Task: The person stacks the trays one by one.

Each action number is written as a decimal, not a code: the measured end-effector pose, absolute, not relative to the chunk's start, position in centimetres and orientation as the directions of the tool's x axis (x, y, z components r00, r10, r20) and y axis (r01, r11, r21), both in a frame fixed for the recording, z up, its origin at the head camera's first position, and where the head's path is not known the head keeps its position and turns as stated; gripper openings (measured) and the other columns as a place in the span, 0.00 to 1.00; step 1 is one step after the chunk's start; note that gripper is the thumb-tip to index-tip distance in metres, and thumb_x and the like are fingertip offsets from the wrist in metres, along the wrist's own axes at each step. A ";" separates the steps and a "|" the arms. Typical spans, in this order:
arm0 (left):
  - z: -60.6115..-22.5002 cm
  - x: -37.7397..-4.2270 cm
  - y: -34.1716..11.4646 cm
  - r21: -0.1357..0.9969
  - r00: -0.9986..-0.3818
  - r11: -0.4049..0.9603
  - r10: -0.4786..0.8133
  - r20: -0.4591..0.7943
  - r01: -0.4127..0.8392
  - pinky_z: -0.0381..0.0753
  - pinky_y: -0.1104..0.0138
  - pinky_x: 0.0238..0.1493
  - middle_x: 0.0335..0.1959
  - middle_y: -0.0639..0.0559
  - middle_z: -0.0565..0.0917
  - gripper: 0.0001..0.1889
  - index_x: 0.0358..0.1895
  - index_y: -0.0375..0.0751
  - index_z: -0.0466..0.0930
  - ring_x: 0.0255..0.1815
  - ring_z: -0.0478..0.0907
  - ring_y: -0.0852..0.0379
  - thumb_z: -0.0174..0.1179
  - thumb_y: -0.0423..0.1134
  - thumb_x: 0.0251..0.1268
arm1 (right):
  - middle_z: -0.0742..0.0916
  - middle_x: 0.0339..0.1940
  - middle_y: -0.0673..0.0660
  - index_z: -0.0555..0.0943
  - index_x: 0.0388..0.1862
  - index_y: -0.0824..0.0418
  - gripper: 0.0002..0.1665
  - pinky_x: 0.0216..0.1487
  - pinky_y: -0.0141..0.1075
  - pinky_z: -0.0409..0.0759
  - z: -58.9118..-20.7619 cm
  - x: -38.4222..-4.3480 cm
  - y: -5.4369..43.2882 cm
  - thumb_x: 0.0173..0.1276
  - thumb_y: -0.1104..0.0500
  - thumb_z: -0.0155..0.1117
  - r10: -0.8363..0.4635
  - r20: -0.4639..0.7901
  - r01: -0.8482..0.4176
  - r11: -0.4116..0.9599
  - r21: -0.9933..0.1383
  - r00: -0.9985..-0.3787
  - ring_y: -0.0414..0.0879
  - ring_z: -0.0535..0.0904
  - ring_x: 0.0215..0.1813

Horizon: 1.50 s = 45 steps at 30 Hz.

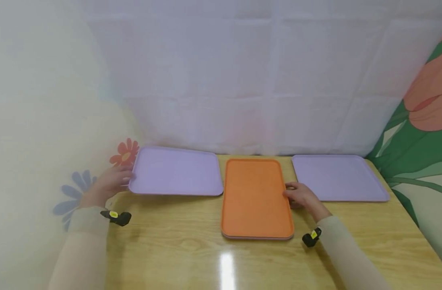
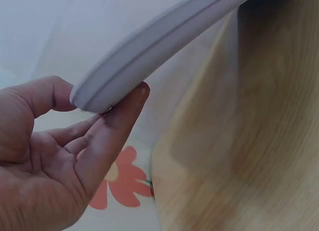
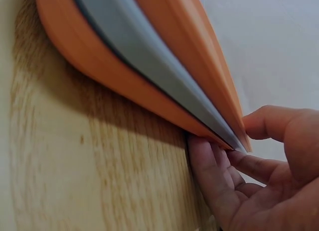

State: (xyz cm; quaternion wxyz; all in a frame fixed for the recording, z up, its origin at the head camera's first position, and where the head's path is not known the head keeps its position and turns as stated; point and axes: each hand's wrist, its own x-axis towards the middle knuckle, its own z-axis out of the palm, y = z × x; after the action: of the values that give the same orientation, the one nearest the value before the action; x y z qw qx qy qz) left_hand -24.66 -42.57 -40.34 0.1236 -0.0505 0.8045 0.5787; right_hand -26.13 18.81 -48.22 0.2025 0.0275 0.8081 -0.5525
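Note:
At the left, a lilac tray [image 1: 175, 171] has its left edge raised off the table. My left hand [image 1: 110, 183] pinches that edge, thumb on the rim and fingers beneath, as the left wrist view shows. A line runs along the tray's side [image 2: 144, 52]; I cannot tell whether this is one tray or two nested. In the middle lies a stack topped by an orange tray [image 1: 255, 197]. My right hand [image 1: 302, 197] grips its right edge. In the right wrist view a greyish tray [image 3: 149, 66] sits between an upper orange tray [image 3: 199, 52] and a lower orange one [image 3: 114, 79].
Another lilac tray [image 1: 340, 177] lies at the right on the wooden table [image 1: 170, 249], close to the white cloth [image 1: 242, 80] behind. Flower-printed hangings stand at the left and right sides [image 1: 424, 153]. Each wrist carries a small black camera.

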 end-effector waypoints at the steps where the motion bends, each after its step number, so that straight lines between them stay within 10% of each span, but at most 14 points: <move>1: -40.0 -24.6 -42.2 0.926 -0.963 0.297 0.059 -0.263 -0.235 0.84 0.70 0.48 0.65 0.45 0.68 0.39 0.78 0.23 0.42 0.43 0.77 0.70 0.55 0.35 0.75 | 0.83 0.53 0.70 0.65 0.73 0.74 0.36 0.40 0.38 0.88 -48.2 -26.1 19.0 0.68 0.62 0.61 -0.187 -0.350 0.262 0.377 -0.888 -0.918 0.46 0.82 0.43; 10: -37.6 -22.4 -39.8 0.933 -0.988 0.327 0.004 -0.157 -0.147 0.84 0.74 0.48 0.69 0.38 0.66 0.38 0.78 0.22 0.45 0.43 0.79 0.73 0.55 0.36 0.76 | 0.84 0.53 0.74 0.67 0.69 0.78 0.34 0.42 0.43 0.89 -47.4 -25.3 19.6 0.71 0.60 0.61 -0.232 -0.288 0.205 0.326 -0.923 -0.929 0.50 0.86 0.43; 16: -36.4 -19.8 -38.6 0.976 -0.997 0.200 -0.024 -0.080 -0.083 0.83 0.75 0.46 0.50 0.69 0.76 0.39 0.78 0.23 0.42 0.44 0.80 0.71 0.56 0.35 0.76 | 0.85 0.47 0.71 0.68 0.68 0.78 0.28 0.42 0.44 0.89 -46.4 -23.9 19.0 0.74 0.63 0.54 -0.155 -0.220 0.153 0.356 -0.922 -0.963 0.48 0.86 0.37; 26: -36.7 -17.2 -34.0 0.991 -0.997 -0.131 -0.071 -0.019 -0.009 0.86 0.69 0.43 0.54 0.62 0.77 0.35 0.78 0.28 0.48 0.44 0.82 0.65 0.53 0.26 0.73 | 0.81 0.56 0.74 0.65 0.69 0.80 0.28 0.49 0.42 0.87 -45.3 -21.7 17.2 0.77 0.65 0.54 -0.245 -0.140 0.099 0.174 -0.980 -0.959 0.46 0.85 0.45; 36: -37.0 -15.8 -27.6 0.982 -0.989 -0.179 -0.119 -0.085 -0.063 0.85 0.68 0.44 0.43 0.62 0.83 0.37 0.79 0.28 0.44 0.44 0.82 0.64 0.50 0.24 0.71 | 0.74 0.68 0.77 0.60 0.74 0.78 0.31 0.59 0.44 0.83 -45.0 -20.1 14.1 0.78 0.63 0.52 -0.269 -0.085 0.103 -0.052 -0.993 -0.959 0.49 0.85 0.54; 45: -38.4 -15.4 -23.1 0.968 -0.990 -0.241 -0.107 -0.096 -0.068 0.85 0.66 0.44 0.46 0.56 0.78 0.34 0.78 0.29 0.48 0.44 0.81 0.62 0.48 0.22 0.70 | 0.84 0.59 0.62 0.62 0.75 0.72 0.31 0.59 0.43 0.83 -44.3 -18.6 11.4 0.77 0.63 0.55 -0.197 -0.150 0.209 -0.330 -0.921 -0.969 0.46 0.87 0.50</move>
State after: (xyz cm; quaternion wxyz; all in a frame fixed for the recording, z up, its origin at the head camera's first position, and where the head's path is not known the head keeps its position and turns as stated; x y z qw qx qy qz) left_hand -15.39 -23.10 -38.38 -0.0125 -0.0713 0.6159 0.7845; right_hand -18.58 11.40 -44.31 0.1247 0.0054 0.5654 -0.8153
